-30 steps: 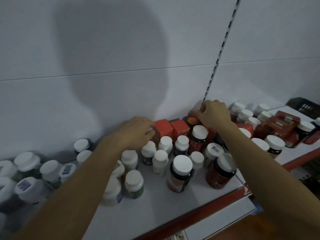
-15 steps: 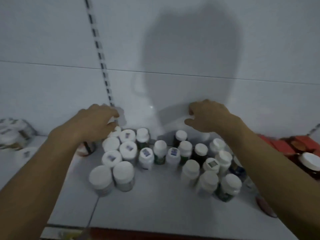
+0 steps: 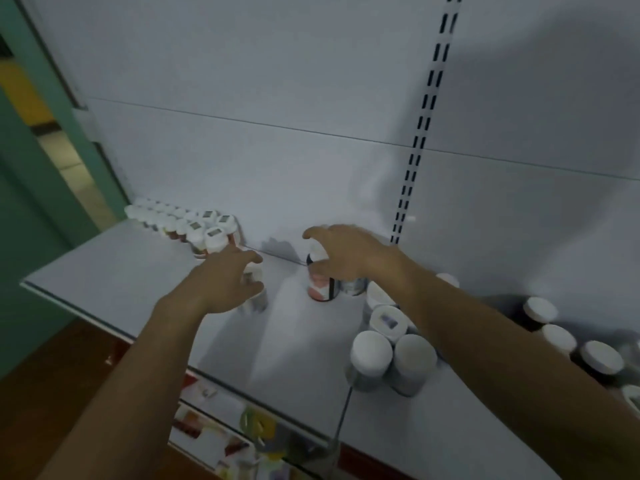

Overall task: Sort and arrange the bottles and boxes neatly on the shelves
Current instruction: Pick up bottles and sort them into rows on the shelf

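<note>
Bottles (image 3: 370,351) cluster at the shelf's (image 3: 114,268) right, neat row (image 3: 194,226) at back left; right hand (image 3: 353,258) fingers clamped round red-labelled bottle (image 3: 320,287) top; left hand (image 3: 221,285) over small bottle (image 3: 256,299), blurred, can't tell its grip.

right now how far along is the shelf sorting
Done: a neat double row of white-capped bottles stands back left on the white shelf. In hand: the right hand grips a red-and-white labelled bottle; the left hand is at a small white-capped bottle, grip blurred. Left: the loose cluster of white-capped bottles on the right.
</note>
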The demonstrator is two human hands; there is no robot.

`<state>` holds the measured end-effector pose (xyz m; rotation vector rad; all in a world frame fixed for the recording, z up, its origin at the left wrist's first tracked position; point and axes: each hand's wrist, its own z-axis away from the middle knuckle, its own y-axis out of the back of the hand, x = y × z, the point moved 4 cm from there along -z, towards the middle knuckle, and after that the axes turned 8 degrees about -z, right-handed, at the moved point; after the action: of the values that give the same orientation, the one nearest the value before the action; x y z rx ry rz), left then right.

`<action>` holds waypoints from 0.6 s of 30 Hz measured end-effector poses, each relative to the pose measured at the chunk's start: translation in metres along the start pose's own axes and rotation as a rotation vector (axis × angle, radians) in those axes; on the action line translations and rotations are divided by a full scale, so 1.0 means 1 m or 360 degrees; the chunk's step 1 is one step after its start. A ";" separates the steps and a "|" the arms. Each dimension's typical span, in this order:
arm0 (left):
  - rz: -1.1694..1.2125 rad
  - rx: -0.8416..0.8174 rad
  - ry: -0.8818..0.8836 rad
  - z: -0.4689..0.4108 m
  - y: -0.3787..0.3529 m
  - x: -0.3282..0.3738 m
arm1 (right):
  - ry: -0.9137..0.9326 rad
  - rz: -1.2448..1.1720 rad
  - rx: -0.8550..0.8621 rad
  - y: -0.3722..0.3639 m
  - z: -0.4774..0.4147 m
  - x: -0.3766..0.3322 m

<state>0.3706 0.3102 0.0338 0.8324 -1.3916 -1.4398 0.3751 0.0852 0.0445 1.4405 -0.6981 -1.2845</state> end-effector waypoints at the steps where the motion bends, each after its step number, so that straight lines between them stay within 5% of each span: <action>1: 0.0050 -0.0041 0.0002 0.001 -0.008 -0.002 | 0.0000 0.0024 -0.0016 -0.008 -0.005 0.000; 5: 0.0254 0.0058 0.0000 0.002 -0.036 -0.003 | 0.0045 -0.0095 0.0166 -0.011 -0.003 0.001; 11: 0.0408 0.0057 -0.0247 -0.007 -0.043 0.044 | -0.0050 -0.0510 0.0890 0.046 0.062 0.034; 18: 0.0560 0.0299 -0.0865 -0.020 0.024 0.168 | -0.0395 -0.0379 0.1396 0.100 0.206 0.101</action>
<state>0.3371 0.1488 0.0773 0.2802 -1.9917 -1.3183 0.2278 -0.0996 0.1259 2.1234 -1.4051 -1.4246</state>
